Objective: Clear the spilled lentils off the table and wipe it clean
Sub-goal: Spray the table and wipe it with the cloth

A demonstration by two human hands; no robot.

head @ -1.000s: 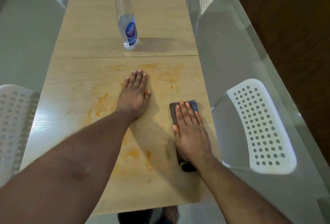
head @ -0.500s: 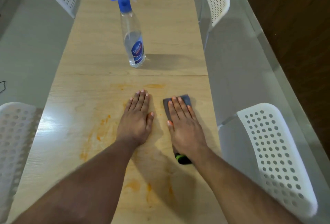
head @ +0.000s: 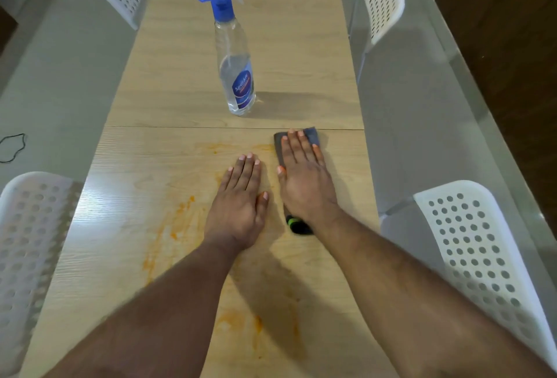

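Left hand (head: 238, 205), right hand (head: 306, 184): flat, fingers straight, palms down.

Grey cloth (head: 312, 136) lies flat on the light wood tabletop (head: 180, 82), just short of the seam between panels, mostly covered. Orange smears (head: 168, 233) streak the near-left surface; fainter ones sit beside the cloth and at the near edge. Spray bottle (head: 236, 76) stands upright beyond the seam.

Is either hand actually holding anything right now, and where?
Nothing is gripped. The right hand presses flat on the grey cleaning cloth, covering its middle; the left hand rests flat on the wooden table.
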